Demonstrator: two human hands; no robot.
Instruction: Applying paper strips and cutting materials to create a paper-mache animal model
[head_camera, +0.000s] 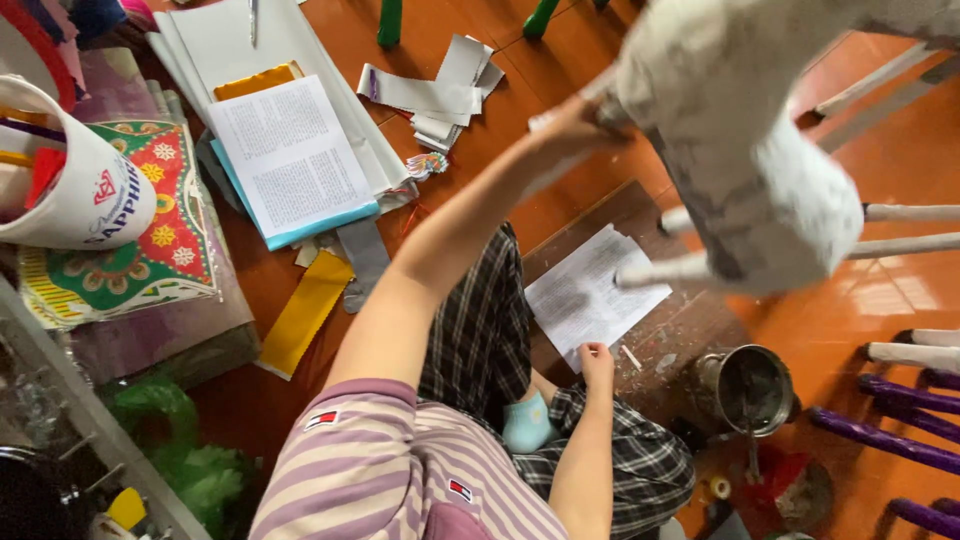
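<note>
the left hand (570, 125) is raised high toward the camera with its fingers closed on one stick leg of a paper-covered grey-white figure (745, 150), which hangs blurred in the upper right above the orange floor (850, 320), more stick legs jutting out to its right. the right hand (597, 362) is low beside the knee, its fingers curled at the near edge of a printed sheet (590, 292) lying on a dark wooden board (680, 330); i cannot tell whether they pinch it. a metal pot (748, 388) with a tool in it stands just right of the board, and purple sticks (890, 430) lie near the right edge.
</note>
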